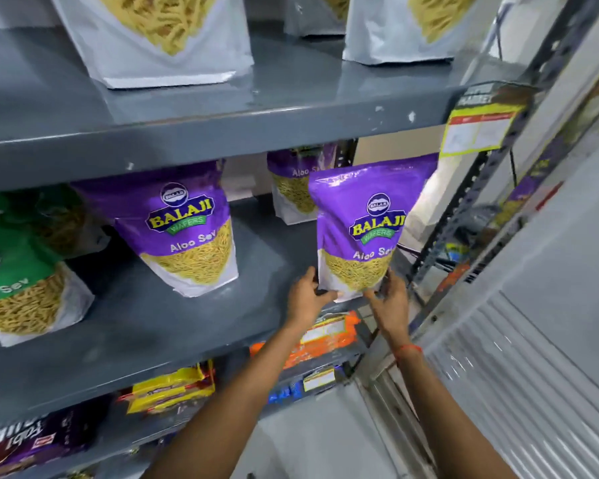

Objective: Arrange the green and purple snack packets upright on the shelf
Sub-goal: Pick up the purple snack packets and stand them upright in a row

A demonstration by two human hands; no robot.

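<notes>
A purple Aloo Sev packet (pixel 363 223) stands upright at the front right of the grey middle shelf (pixel 146 326). My left hand (pixel 306 295) grips its bottom left corner and my right hand (pixel 389 299) grips its bottom right corner. A second purple packet (pixel 184 229) stands upright further left on the same shelf. A third purple packet (pixel 296 184) stands behind, near the back. At the far left a green sev packet (pixel 18 267) stands upright, partly cut off by the frame edge, with another green packet (pixel 59 216) behind it.
White sev packets (pixel 159 36) stand on the shelf above. The lower shelf holds orange (pixel 325 337) and yellow (pixel 173 388) packets. A slotted metal upright (pixel 464 209) with a price label (pixel 478 129) bounds the shelf's right end; a corrugated shutter (pixel 519 340) lies beyond.
</notes>
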